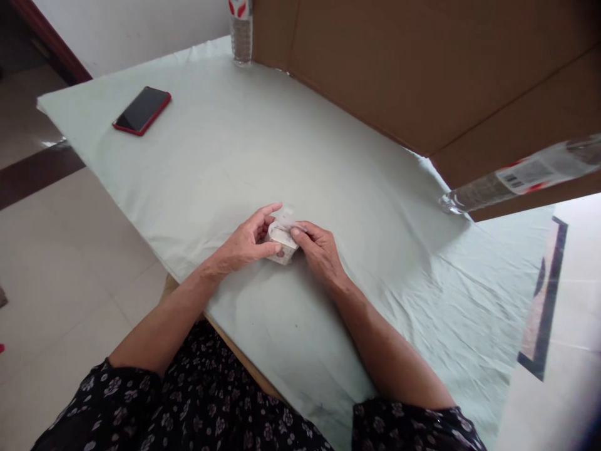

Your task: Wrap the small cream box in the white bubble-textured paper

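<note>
A small whitish box [283, 253] with a dark mark on its front rests on the cloth-covered table. My left hand [246, 241] grips the box from the left, thumb on the front edge and index finger raised. From its top sticks up a thin, pale, partly see-through piece [284, 217]; whether it is a flap, paper or plastic film is unclear. My right hand [319, 247] pinches this piece at the box's right side between thumb and fingers. What lies inside the box is hidden.
A phone in a red case [143, 111] lies at the far left of the pale green tablecloth [211, 150]. A large brown cardboard panel [375, 69] stands along the back right. One clear plastic bottle [241, 34] is at its left end, another bottle [511, 178] at its right.
</note>
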A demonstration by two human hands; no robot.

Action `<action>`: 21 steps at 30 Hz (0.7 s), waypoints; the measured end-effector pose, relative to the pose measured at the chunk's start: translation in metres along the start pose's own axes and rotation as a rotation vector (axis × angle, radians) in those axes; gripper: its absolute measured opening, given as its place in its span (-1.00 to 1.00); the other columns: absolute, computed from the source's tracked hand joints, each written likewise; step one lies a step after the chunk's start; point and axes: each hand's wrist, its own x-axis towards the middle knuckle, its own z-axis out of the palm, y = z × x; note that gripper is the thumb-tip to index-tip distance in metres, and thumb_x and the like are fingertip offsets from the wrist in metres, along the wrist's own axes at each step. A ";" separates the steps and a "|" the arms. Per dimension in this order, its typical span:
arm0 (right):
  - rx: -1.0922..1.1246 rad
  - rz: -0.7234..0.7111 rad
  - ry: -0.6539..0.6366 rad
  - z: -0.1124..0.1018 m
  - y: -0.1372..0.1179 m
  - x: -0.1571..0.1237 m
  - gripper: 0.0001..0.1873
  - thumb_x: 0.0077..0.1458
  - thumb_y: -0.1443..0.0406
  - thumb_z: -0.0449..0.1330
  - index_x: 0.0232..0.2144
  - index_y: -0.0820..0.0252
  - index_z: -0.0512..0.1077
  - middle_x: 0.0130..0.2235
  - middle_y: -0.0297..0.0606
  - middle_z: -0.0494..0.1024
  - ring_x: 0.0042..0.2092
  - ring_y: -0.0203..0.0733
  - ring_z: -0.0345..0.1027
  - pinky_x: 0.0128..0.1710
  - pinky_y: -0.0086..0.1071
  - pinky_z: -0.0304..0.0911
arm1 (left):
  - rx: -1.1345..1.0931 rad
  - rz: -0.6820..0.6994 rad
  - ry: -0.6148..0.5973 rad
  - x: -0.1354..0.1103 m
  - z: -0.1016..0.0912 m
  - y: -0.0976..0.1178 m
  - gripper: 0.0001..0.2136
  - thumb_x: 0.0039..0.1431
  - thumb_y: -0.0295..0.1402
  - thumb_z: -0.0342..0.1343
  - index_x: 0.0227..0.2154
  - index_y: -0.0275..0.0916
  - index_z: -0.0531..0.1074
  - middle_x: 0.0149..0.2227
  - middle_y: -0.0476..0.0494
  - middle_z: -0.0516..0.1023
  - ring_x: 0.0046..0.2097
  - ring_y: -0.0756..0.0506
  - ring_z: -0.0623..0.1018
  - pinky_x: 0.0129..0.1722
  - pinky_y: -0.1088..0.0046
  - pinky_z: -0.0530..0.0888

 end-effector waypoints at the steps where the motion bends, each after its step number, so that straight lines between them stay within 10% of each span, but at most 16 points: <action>1: 0.007 0.003 -0.007 0.000 -0.001 0.001 -0.73 0.16 0.10 0.20 -0.28 0.15 0.56 -0.31 -0.30 0.57 -0.26 -0.20 0.38 -0.18 -0.34 0.26 | -0.009 0.002 -0.002 -0.001 0.000 0.000 -0.20 0.04 -0.32 0.31 0.36 -0.09 0.15 0.05 -0.21 0.41 -0.01 -0.14 0.54 -0.10 0.32 0.60; 21: 0.005 0.031 0.007 0.010 -0.007 0.022 -0.72 0.05 0.06 0.31 -0.40 0.16 0.55 -0.43 -0.36 0.51 -0.40 -0.27 0.31 -0.34 -0.36 0.23 | -0.147 -0.031 0.064 0.001 -0.004 -0.001 -0.07 -0.07 -0.34 0.43 0.36 -0.07 0.11 0.06 -0.20 0.34 -0.03 -0.14 0.53 -0.06 0.29 0.54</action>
